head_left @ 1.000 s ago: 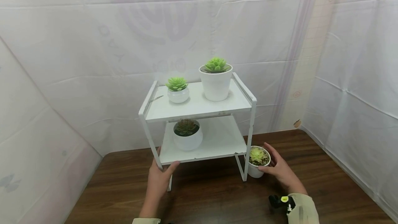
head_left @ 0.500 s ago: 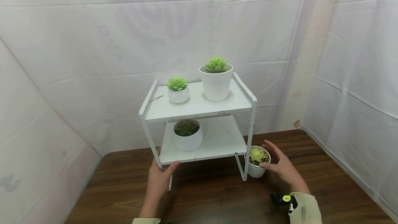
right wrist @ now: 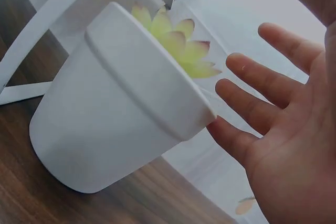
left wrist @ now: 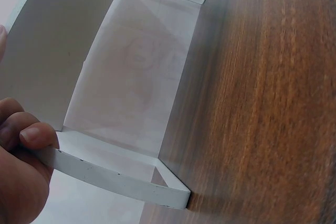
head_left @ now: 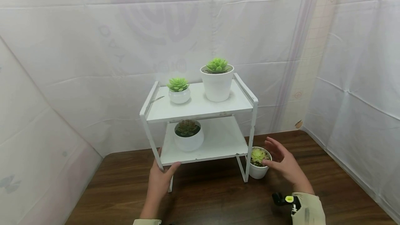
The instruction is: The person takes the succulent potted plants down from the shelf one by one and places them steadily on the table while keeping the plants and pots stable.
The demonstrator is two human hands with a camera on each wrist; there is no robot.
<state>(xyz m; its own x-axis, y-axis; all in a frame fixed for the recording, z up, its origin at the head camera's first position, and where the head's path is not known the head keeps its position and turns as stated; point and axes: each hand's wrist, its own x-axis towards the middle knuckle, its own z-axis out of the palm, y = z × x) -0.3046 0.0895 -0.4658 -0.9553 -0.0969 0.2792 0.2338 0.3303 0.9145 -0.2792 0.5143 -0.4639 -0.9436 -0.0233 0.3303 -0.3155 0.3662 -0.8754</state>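
A white two-tier shelf [head_left: 200, 101] stands on the table. My left hand [head_left: 159, 180] grips its front left leg [left wrist: 113, 179] just under the lower tier, fingers curled round it in the left wrist view. At the shelf's right foot sits a white pot [right wrist: 115, 103] with a yellow-green succulent [head_left: 258, 155]. Beside that pot, my right hand [head_left: 287, 167] has its fingers spread. In the right wrist view a finger [right wrist: 233, 135] is at the pot's rim; whether it touches, I cannot tell.
The upper tier bears a small potted green succulent [head_left: 178, 91] and a taller pot with a green succulent [head_left: 217, 82]. A round pot with a dark succulent [head_left: 189, 138] stands on the lower tier. Pale sheeting [head_left: 103, 44] rises behind the wooden table [head_left: 218, 200].
My right hand has lifted slightly and moved back from the pot, its fingers opening away from the rim. The left hand, shelf and pots stay where they were.
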